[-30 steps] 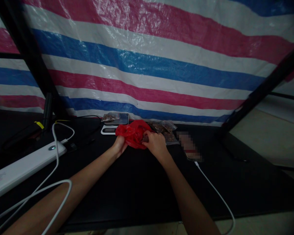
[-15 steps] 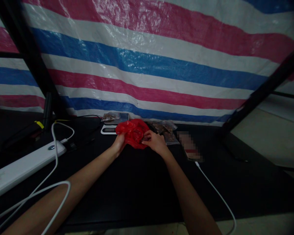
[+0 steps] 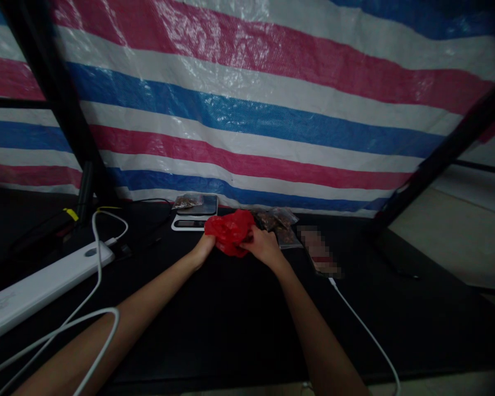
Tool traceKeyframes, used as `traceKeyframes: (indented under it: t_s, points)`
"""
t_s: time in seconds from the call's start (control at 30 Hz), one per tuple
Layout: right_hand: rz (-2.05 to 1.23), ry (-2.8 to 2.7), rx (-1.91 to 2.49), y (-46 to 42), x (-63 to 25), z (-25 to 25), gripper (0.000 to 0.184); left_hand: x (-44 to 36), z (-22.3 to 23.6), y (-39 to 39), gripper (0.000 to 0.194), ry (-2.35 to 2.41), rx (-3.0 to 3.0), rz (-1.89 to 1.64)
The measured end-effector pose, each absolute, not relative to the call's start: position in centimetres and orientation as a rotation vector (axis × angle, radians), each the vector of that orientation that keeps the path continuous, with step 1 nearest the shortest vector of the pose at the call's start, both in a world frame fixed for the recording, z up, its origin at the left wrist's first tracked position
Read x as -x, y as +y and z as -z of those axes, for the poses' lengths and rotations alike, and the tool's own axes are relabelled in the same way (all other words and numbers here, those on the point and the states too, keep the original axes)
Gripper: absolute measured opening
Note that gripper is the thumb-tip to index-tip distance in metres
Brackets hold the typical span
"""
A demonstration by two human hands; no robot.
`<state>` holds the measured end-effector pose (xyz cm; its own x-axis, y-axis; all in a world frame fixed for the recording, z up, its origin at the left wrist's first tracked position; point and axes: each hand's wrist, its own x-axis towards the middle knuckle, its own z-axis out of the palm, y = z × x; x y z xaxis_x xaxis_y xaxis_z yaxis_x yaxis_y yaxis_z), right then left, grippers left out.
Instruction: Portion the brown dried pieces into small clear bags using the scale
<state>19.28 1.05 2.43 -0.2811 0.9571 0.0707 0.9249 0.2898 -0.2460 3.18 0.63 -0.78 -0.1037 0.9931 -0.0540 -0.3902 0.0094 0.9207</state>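
A crumpled red plastic bag (image 3: 230, 232) is between my two hands above the black table. My left hand (image 3: 204, 247) is closed on its left side, with the fingers partly hidden behind the plastic. My right hand (image 3: 263, 243) pinches the bag's right edge. Whether anything is inside the bag, I cannot tell. Just behind and left of it stands a digital scale (image 3: 209, 205), with a small clear bag of brown bits (image 3: 188, 201) on its plate. Several similar clear bags (image 3: 286, 235) lie in a pile beyond my right hand.
A phone (image 3: 318, 250) lies on the right with a white cable (image 3: 365, 319) plugged in. A white power strip (image 3: 45, 291) and looping white cables are on the left. Behind the table (image 3: 239, 330) hangs a striped plastic sheet (image 3: 247, 121). Black frame posts (image 3: 72, 126) stand at both sides.
The red bag has shifted slightly right and off the scale, and is bunched smaller; its opening no longer shows. More of the scale is visible. Both hands still hold the bag.
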Motion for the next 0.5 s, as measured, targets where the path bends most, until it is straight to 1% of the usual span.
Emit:
traceKeyframes:
  t_s: [0.1, 0.17, 0.27, 0.4, 0.5]
  points:
    - [-0.353, -2.307, 1.652, 1.1, -19.6, -2.4, 0.03, -2.7, 1.0, 1.0, 0.015, 0.997, -0.739, -1.489]
    - [-0.427, -2.261, 1.613, 1.3, -20.0, -2.3, 0.027, -2.5, 0.8, 1.2, 0.017, 1.028, -0.599, -1.498]
    - [-0.569, -2.18, 1.552, 1.8, -20.6, -1.8, 0.028, -2.3, 0.3, 1.3, 0.018, 1.057, -0.497, -1.45]
    - [-0.794, -2.031, 1.403, 2.6, -21.2, -1.6, 0.028, -2.0, 0.2, 1.1, 0.021, 1.16, -0.508, -1.364]
    - [-0.804, -2.018, 1.307, 2.5, -21.3, -2.2, 0.031, -1.6, 0.7, 1.0, 0.021, 1.184, -0.57, -1.356]
